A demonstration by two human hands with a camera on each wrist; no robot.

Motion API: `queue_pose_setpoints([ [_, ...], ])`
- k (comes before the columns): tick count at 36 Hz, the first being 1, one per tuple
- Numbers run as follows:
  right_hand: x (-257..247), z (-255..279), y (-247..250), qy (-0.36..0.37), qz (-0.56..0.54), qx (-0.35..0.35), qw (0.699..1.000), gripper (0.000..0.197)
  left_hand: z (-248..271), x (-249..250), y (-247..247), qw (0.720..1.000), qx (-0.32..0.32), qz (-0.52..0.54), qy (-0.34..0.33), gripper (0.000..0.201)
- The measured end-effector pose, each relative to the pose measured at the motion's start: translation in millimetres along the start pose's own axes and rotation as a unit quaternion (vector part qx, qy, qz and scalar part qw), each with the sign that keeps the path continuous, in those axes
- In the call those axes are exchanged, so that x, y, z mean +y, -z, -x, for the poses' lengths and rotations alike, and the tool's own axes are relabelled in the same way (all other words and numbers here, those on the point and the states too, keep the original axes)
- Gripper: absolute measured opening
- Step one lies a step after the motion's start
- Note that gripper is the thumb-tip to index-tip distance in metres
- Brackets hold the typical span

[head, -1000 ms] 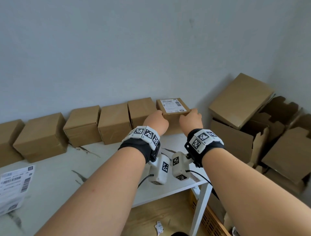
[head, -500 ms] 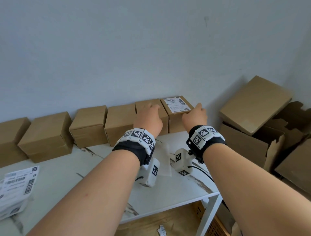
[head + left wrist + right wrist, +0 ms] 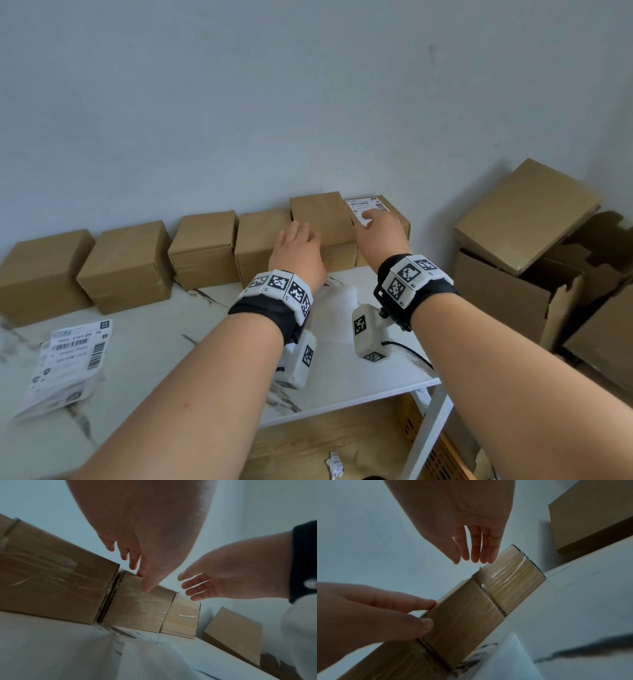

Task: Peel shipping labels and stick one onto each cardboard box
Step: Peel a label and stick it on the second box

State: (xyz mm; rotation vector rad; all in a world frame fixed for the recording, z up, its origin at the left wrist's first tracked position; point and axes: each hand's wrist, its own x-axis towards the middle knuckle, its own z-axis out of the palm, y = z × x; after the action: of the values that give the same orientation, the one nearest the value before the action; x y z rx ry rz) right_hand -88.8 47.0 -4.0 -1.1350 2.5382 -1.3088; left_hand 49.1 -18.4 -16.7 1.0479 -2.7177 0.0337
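Observation:
Several plain cardboard boxes stand in a row against the wall on the white table. The rightmost box carries a white shipping label on its top. My right hand hovers over that label, fingers straight and empty. My left hand reaches to the unlabelled box beside it, and its straight fingertips touch that box's front top edge. A stack of printed labels lies at the table's left.
A blank white backing sheet lies on the table between my wrists. Large open and flattened cartons are piled to the right, beyond the table's edge. A paper scrap lies on the wooden floor under the table.
Both hands have let go of the labelled box. The left hand shifted left onto the neighbouring box, and the right hand straightened over the label. The camera has swung right.

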Motion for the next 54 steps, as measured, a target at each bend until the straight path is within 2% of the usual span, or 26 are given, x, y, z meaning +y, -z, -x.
queue_pose_setpoints([
  [3, 0.2, 5.4, -8.3, -0.01, -0.006, -0.006, 1.0, 0.04, 9.8, -1.1, 0.7, 1.0, 0.02, 0.023, -0.007, 0.052],
  [12, 5.7, 12.3, -20.3, -0.018, -0.007, -0.015, 1.0, 0.037, 23.9, 0.4, 1.8, 0.99, 0.013, 0.139, 0.006, 0.049],
  [18, 6.2, 17.3, -10.1, -0.041, -0.048, -0.033, 0.997, 0.044, 22.0, 9.4, 15.2, 0.965, 0.062, 0.238, 0.087, 0.045],
  [26, 4.9, 31.5, -6.3, -0.051, -0.044, -0.062, 0.996, 0.005, 20.1, 14.9, 21.0, 0.954, 0.052, 0.282, 0.09, 0.053],
  [31, 0.8, 41.8, -1.0, -0.049, -0.073, -0.049, 0.995, 0.019, 26.7, 15.5, 28.6, 0.949, 0.074, 0.296, 0.079, 0.05],
  [35, -9.1, 49.7, 8.5, -0.038, -0.106, -0.035, 0.993, 0.015, 33.3, 15.0, 38.3, 0.942, 0.102, 0.312, 0.072, 0.046],
  [41, -28.3, 62.2, 23.7, -0.039, -0.136, 0.022, 0.99, 0.014, 50.7, 14.4, 54.7, 0.925, 0.155, 0.344, 0.056, 0.034],
  [45, -37.8, 77.1, 28.5, -0.046, -0.14, 0.051, 0.988, 0.027, 70.7, 12.7, 61.3, 0.914, 0.171, 0.363, 0.052, 0.029],
  [50, -47.4, 103.9, 29.7, -0.036, -0.114, 0.038, 0.992, 0.034, 100.6, 5.0, 62.7, 0.918, 0.189, 0.342, 0.075, 0.029],
  [54, -57.1, 127.2, 23.7, -0.028, -0.127, 0.039, 0.991, 0.036, 124.0, -4.0, 66.1, 0.907, 0.211, 0.353, 0.092, 0.027],
])
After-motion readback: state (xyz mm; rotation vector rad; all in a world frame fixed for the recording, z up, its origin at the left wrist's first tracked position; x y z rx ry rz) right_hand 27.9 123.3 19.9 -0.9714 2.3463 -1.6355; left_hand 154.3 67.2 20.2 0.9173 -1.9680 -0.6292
